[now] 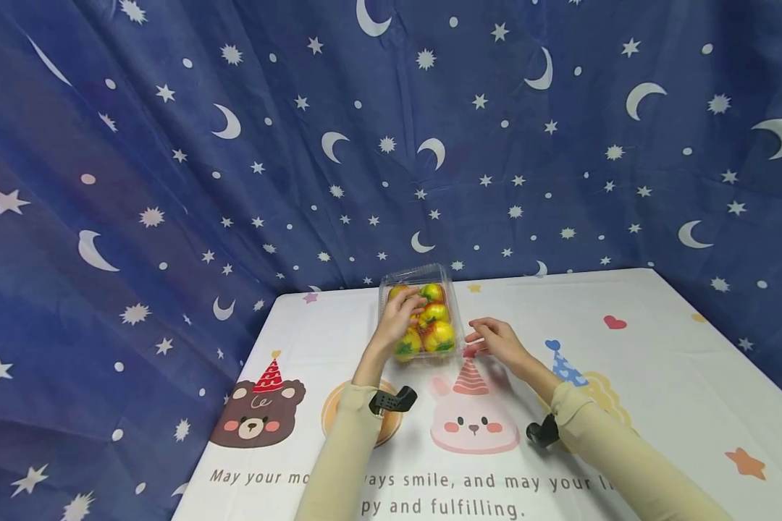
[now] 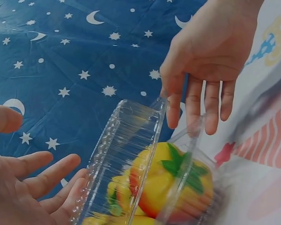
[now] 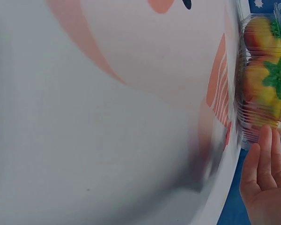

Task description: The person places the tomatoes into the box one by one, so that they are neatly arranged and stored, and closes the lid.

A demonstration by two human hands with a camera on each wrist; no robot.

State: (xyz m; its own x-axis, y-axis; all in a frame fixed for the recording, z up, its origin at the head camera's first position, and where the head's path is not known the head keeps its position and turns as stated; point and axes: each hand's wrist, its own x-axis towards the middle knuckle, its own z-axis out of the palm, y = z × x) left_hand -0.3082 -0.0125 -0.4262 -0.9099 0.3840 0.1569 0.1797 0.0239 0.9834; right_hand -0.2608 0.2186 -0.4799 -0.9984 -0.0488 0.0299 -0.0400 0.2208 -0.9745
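A clear plastic clamshell box (image 1: 459, 304) stands at the back of the table, holding several yellow-and-red fruits (image 1: 439, 336) with green leafy tops. Over the box's left part lies my left hand (image 1: 399, 318), its fingers loosely extended; in the left wrist view those fingers (image 2: 51, 183) reach to the ridged plastic edge. My right hand (image 1: 499, 343) is at the box's front right corner. Its fingers (image 2: 210, 105) hang relaxed in the left wrist view, the thumb right at a plastic corner. From the right wrist, its fingertips (image 3: 266, 133) overlap the box's end.
A white tablecloth (image 1: 547, 304) with printed animals, hats and lettering covers the table. Behind and to the left hangs a dark blue curtain (image 1: 287, 181) with moons and stars, close behind the box. Each wrist carries a black camera mount (image 1: 392, 400).
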